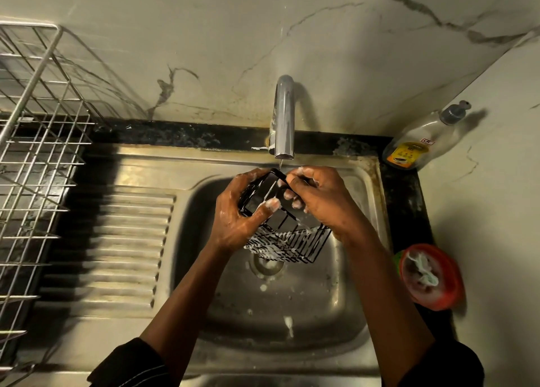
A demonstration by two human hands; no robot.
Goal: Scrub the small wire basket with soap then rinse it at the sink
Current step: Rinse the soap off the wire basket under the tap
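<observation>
Gripping a sudsy black wire basket from both sides, the left hand and right hand hold it over the steel sink. A thin trickle falls from the tap just above.

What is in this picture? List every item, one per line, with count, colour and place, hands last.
small wire basket: 1, black, foamy, held over the sink bowl under the tap
tap: 1, silver, at the back edge of the sink, thin trickle running
sink: 1, steel, centre, ribbed drainboard on its left
dish rack: 1, silver wire, far left
soap bottle: 1, clear with yellow label and grey cap, back right corner
round tub: 1, red, right of the sink, something white inside
left hand: 1, soapy, grips the basket's left side
right hand: 1, soapy, grips the basket's upper rim
</observation>
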